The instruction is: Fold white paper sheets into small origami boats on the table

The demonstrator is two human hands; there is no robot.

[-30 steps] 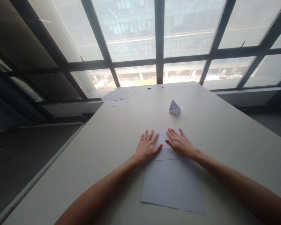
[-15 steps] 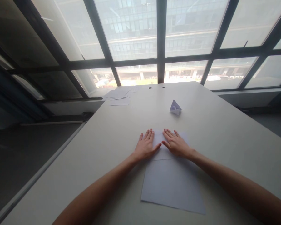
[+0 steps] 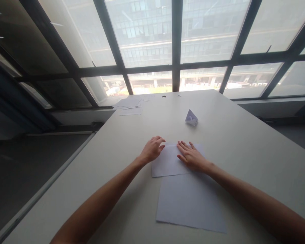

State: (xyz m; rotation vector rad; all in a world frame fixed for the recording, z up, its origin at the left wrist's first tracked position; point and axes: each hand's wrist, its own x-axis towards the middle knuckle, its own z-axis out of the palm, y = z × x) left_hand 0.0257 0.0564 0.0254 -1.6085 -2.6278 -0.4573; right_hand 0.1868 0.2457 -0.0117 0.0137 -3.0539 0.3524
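Note:
A white sheet of paper (image 3: 167, 166) lies crosswise in front of me and looks folded along its far edge. My right hand (image 3: 190, 156) rests flat on its right part, fingers spread. At the sheet's far left corner is my left hand (image 3: 152, 149), lifted a little, with fingers curved and the thumb apart from them; nothing shows in its grasp. A second white sheet (image 3: 190, 203) lies nearer to me, its far edge meeting or passing under the first; I cannot tell which.
Beyond my hands stands a small folded paper boat (image 3: 191, 118). Several loose papers (image 3: 129, 103) lie at the far left of the white table (image 3: 112, 152). Two small holes are near its far edge. Large windows (image 3: 147, 34) with dark frames rise behind it.
My left hand has risen from its flat position on the paper and shifted left, its fingers now curved, uncovering the sheet's left part. My right hand has stayed flat in place.

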